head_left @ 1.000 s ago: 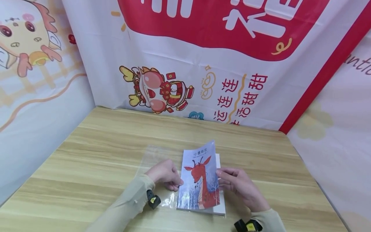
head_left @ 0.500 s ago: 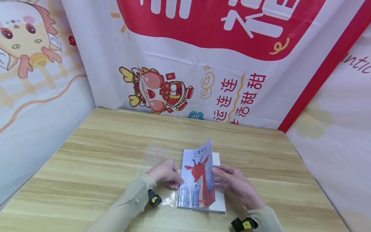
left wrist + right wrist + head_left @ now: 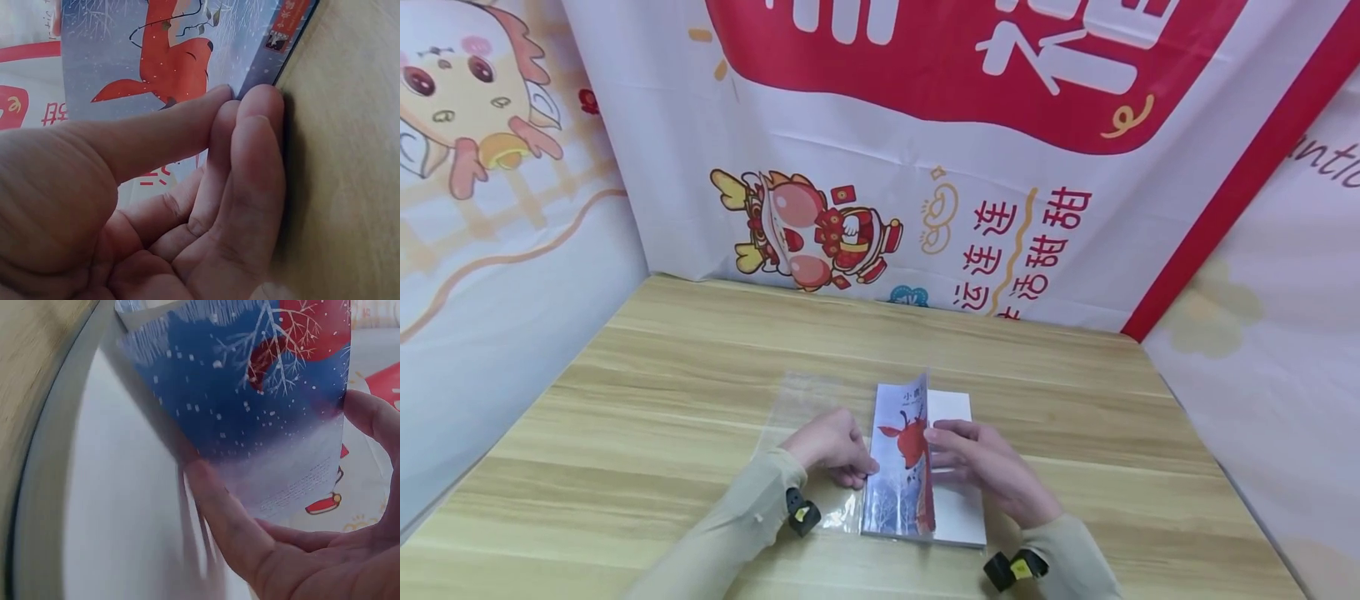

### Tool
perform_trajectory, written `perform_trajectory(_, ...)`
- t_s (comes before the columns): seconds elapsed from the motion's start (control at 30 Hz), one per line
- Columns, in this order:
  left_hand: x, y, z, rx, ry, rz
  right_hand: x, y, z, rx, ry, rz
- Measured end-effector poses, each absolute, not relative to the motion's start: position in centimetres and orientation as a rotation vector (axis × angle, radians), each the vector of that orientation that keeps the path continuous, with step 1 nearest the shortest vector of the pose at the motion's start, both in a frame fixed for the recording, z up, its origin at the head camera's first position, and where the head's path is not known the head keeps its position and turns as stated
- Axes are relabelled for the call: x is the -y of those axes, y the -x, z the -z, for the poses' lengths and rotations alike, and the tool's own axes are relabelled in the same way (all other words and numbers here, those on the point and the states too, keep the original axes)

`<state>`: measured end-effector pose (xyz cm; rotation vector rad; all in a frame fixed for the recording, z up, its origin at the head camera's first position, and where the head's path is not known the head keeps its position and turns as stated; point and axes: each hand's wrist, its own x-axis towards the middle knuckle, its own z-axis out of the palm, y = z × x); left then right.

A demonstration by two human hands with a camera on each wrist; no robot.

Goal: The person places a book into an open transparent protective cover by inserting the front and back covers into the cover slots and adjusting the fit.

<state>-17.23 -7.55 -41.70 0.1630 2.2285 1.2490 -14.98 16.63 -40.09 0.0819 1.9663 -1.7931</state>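
A picture book (image 3: pixel 895 492) with a red deer on its blue-grey front lies on the table. The front cover stands lifted at its right edge, baring a white page (image 3: pixel 961 508). At the spine, my left hand (image 3: pixel 833 448) grips the book; in the left wrist view its thumb (image 3: pixel 181 122) presses the cover and curled fingers bear on the spine. My right hand (image 3: pixel 992 471) pinches the cover's free edge. The right wrist view shows the cover's snowy inner side (image 3: pixel 237 406) between thumb and fingers.
Clear plastic (image 3: pixel 838 515) lies flat on the wooden table (image 3: pixel 625 417), left of the book and partly under my left hand. A printed cloth (image 3: pixel 850 133) hangs behind the table, with more printed cloth at both sides.
My right hand has moved left with the cover's free edge, turning it further up, so more of the white page shows. My left hand stays at the spine.
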Motion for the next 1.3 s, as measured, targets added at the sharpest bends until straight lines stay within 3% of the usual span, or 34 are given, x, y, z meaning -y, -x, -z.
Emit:
perform_trajectory(0.53,7.6,17.3,41.2,-2.233,-0.196,-1.249,-13.6,15.3,40.0,-2.307,-0.166,1.509)
perform_trajectory(1.0,12.0,18.8,36.5,-2.48,-0.5,-1.007,-12.6,15.3,40.0,-2.365,-0.173,1.544)
perform_trajectory(1.3,15.1,19.2,37.0,-2.633,-0.718,-0.927,-11.5,15.4,40.7,-2.438,-0.147,1.525)
